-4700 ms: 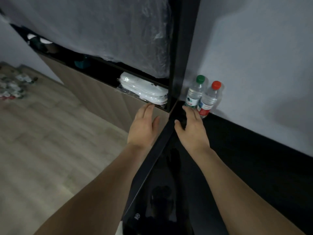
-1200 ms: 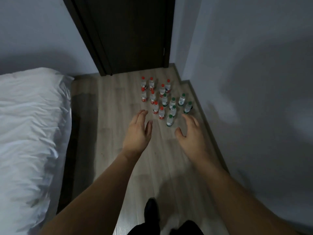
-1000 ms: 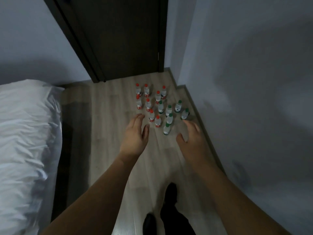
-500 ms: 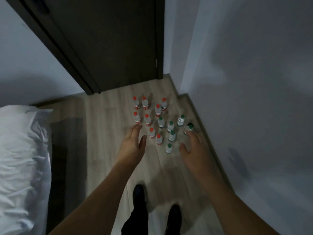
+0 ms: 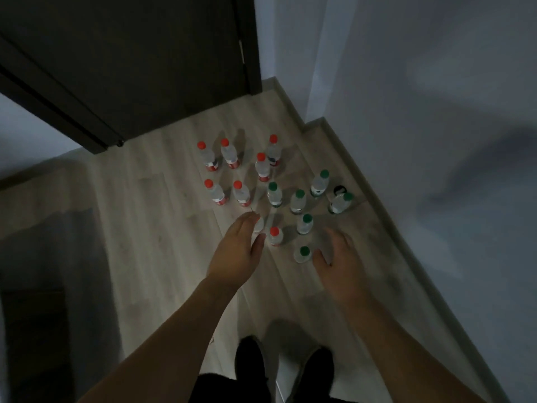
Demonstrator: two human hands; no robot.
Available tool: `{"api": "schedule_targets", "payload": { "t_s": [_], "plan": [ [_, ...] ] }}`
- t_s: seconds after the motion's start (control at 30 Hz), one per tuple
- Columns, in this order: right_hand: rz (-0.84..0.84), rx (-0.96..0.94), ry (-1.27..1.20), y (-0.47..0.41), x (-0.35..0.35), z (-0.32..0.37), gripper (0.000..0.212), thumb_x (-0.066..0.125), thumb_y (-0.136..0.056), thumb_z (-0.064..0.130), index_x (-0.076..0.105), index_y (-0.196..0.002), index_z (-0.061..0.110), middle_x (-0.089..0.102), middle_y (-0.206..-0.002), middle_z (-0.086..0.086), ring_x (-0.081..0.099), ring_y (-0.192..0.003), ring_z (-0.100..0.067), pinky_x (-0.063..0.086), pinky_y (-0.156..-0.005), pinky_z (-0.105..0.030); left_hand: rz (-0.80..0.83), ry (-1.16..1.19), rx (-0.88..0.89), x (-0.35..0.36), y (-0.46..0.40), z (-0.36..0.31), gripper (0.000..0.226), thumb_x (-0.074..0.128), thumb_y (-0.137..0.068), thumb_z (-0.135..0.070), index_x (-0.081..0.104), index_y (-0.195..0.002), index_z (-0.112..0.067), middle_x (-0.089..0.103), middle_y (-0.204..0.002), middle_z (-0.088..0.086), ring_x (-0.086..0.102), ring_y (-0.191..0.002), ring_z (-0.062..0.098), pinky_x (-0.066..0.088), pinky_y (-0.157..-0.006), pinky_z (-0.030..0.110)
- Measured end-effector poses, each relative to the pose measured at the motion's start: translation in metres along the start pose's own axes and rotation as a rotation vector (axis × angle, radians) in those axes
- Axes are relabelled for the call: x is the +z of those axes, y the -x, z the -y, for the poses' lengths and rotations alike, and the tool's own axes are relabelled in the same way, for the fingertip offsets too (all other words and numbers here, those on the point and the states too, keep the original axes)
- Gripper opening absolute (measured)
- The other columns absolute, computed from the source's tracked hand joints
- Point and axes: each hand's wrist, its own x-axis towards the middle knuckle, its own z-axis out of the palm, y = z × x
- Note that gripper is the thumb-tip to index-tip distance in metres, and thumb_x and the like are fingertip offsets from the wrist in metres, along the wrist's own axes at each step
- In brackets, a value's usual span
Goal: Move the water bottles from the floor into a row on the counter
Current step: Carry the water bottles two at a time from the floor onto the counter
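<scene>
Bottles: clear plastic water bottles [image 5: 274,196] stand upright in a cluster on the pale wood-plank floor [image 5: 162,228]; red caps to the far left, green caps to the right.
Left hand [image 5: 236,254]: fingers straight, empty, in front of one red-capped bottle that it partly hides.
Right hand [image 5: 340,264]: blurred, seemingly spread and empty, just right of the nearest green-capped bottle [image 5: 302,254].
Surroundings: dark brown door [image 5: 139,59] far, grey wall [image 5: 436,112] right.

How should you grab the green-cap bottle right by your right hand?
Judging by its pose, wrap the right hand around the body of the nearest green-capped bottle just under the cap, coming from the right and above. It stands upright, that side is free, and a red-capped bottle stands to its left.
</scene>
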Motion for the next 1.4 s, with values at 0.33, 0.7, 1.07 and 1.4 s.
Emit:
{"api": "schedule_targets", "payload": {
  "t_s": [0.33,0.7,1.07,1.4],
  "plan": [
    [0.013,0.038,-0.169,-0.080,0.198,-0.195,0.064,0.064,-0.089,0.040,0.038,-0.144,0.020,0.041,-0.145,0.000,0.035,-0.120,0.000,0.029,-0.092,-0.012,-0.056,0.118,0.085,0.232,-0.063,0.144,0.040,0.050,-0.099,-0.034,0.042,-0.136,-0.021,0.052,-0.134,0.002,0.048,-0.120,0.011,0.035,-0.095,0.018],
    [-0.041,-0.042,-0.239,-0.112,0.279,-0.265,0.053,0.055,-0.091,0.051,0.045,-0.137,0.026,0.049,-0.134,0.008,0.045,-0.119,-0.004,0.034,-0.092,-0.013,-0.060,0.217,0.096,0.312,-0.085,0.204,0.045,0.053,-0.096,-0.035,0.043,-0.137,-0.020,0.052,-0.121,-0.009,0.051,-0.108,0.006,0.038,-0.088,0.020],
    [-0.091,0.009,-0.282,-0.113,0.289,-0.269,0.037,0.065,-0.089,0.036,0.052,-0.121,0.023,0.057,-0.099,0.013,0.054,-0.090,0.004,0.039,-0.074,-0.010,-0.050,0.227,0.125,0.320,-0.092,0.213,0.033,0.051,-0.095,-0.040,0.046,-0.125,-0.026,0.054,-0.100,-0.015,0.050,-0.088,-0.003,0.036,-0.073,0.006],
    [-0.080,0.059,-0.393,-0.112,0.296,-0.275,0.036,0.066,-0.090,0.030,0.051,-0.122,0.023,0.053,-0.102,0.026,0.049,-0.094,0.023,0.035,-0.071,0.005,-0.057,0.332,0.100,0.329,-0.087,0.212,0.019,0.050,-0.099,-0.031,0.043,-0.116,-0.032,0.057,-0.096,-0.011,0.055,-0.089,-0.003,0.040,-0.072,0.006]
  ]
}}
